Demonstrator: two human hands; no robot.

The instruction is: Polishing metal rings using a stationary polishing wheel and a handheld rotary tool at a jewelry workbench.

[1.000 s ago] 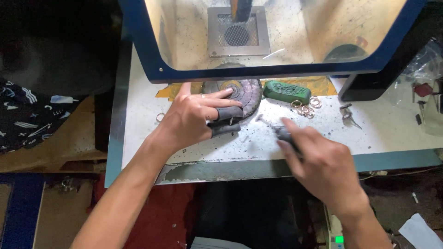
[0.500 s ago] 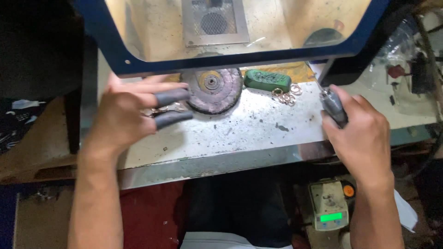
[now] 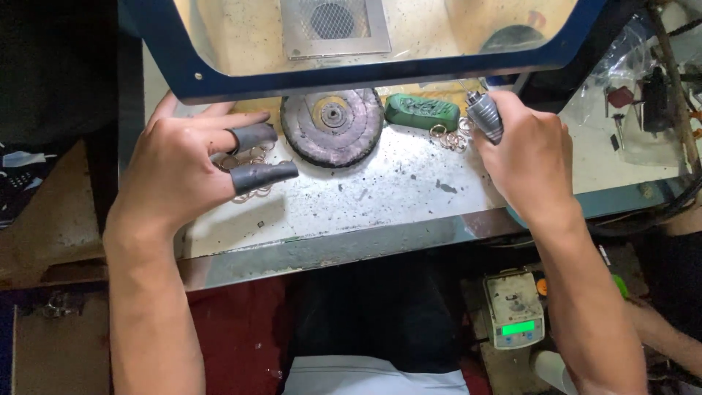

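Head view showed my right hand (image 3: 534, 157) clenched around a grey metal handpiece (image 3: 484, 115) at upper right, my left hand (image 3: 186, 164) open and empty over thin wire rings (image 3: 248, 192), polishing unstarted.

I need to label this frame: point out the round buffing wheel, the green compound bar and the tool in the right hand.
buffing wheel (image 3: 333, 128): head view, on its ribbed face beside the hub.
green compound bar (image 3: 422, 112): head view, middle of its top face.
handheld tool (image 3: 485, 117): head view, on the grey ribbed barrel above the right hand (image 3: 530, 157).
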